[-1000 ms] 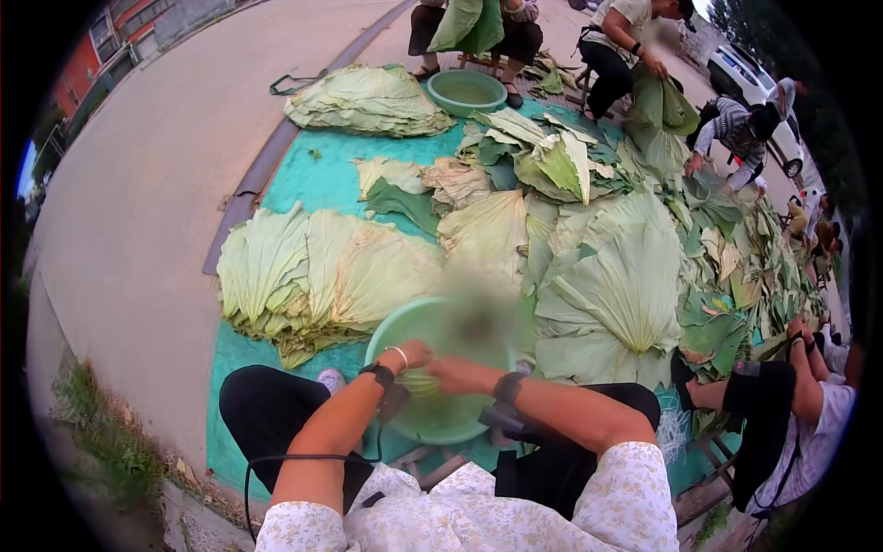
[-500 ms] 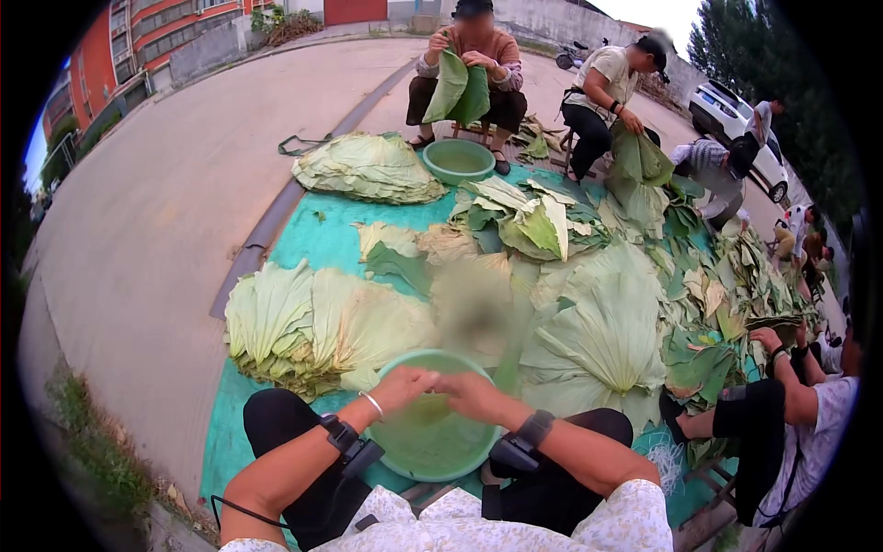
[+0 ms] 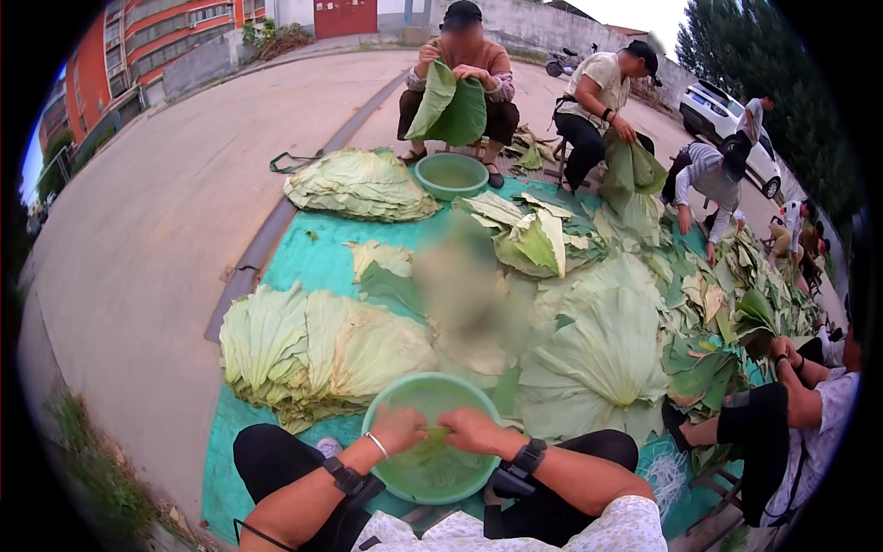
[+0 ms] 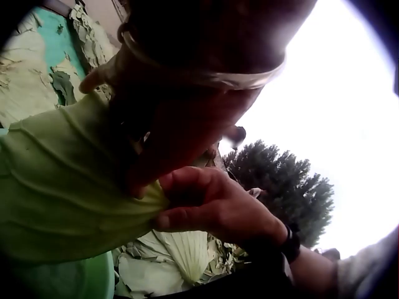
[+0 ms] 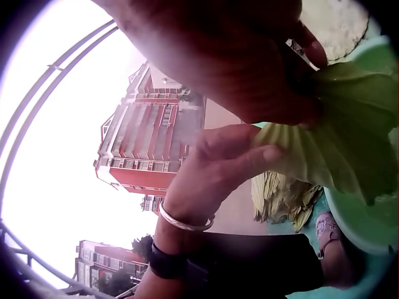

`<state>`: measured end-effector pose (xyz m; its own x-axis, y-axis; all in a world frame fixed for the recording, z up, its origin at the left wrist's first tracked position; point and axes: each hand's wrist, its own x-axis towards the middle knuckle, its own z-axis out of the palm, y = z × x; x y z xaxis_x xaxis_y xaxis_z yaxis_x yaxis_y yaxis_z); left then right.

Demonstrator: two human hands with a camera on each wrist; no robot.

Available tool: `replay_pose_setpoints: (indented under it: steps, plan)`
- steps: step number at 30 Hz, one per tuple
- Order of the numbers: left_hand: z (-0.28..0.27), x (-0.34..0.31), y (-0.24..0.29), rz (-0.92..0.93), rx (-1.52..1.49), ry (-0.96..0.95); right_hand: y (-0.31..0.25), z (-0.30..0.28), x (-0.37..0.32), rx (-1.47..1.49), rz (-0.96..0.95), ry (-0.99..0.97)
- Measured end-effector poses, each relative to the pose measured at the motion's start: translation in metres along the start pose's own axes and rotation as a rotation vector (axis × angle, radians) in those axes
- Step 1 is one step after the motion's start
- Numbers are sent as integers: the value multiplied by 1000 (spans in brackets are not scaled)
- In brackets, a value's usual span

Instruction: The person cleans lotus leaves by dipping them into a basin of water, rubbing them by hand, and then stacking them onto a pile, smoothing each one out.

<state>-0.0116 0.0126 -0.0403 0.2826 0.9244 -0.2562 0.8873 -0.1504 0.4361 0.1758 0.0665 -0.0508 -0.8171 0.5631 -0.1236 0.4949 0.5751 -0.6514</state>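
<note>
A green lotus leaf (image 4: 62, 180), pleated at its narrow end, hangs from both hands over a light green basin (image 3: 478, 478) of water. My left hand (image 3: 397, 430), a white bangle at its wrist, pinches the gathered end between thumb and fingers, as the right wrist view shows. Close beside it, my right hand (image 3: 469, 431) pinches the same end; in the left wrist view its thumb and forefinger (image 4: 187, 187) close on the pleats. Seen from the head, only a small pale part of the leaf shows between the hands.
A layered leaf stack (image 3: 322, 345) lies beyond the basin to the left, broad pale leaves (image 3: 598, 359) to the right. Another stack (image 3: 359, 184) stands farther off on the green ground sheet (image 3: 308, 248). Several people sit or bend around with leaves. White string (image 3: 670, 474) lies near my right knee.
My hands first rise toward the basin's far side, then come down over its middle, slightly farther apart. The head view has tilted up. A person at right now holds up a leaf.
</note>
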Motion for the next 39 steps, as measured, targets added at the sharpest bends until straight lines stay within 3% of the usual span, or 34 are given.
replay_pose_setpoints:
  steps: [8,11,13,20,22,34,39]
  plan:
    - [-2,-1,4,38,-101,23,5,0,-3,47,38,79]
    - [0,-2,6,10,-57,94,3,-5,1,42,58,28]
    - [-2,-2,8,-63,132,70,2,-5,1,102,47,109]
    - [3,-7,6,-17,172,88,0,-2,3,-11,15,56]
    - [2,-7,7,-50,177,9,4,2,4,18,20,34]
    - [6,-9,5,-45,116,-4,-5,-2,3,-73,-75,88]
    - [4,-9,6,-44,106,-45,-1,1,5,-72,-8,35]
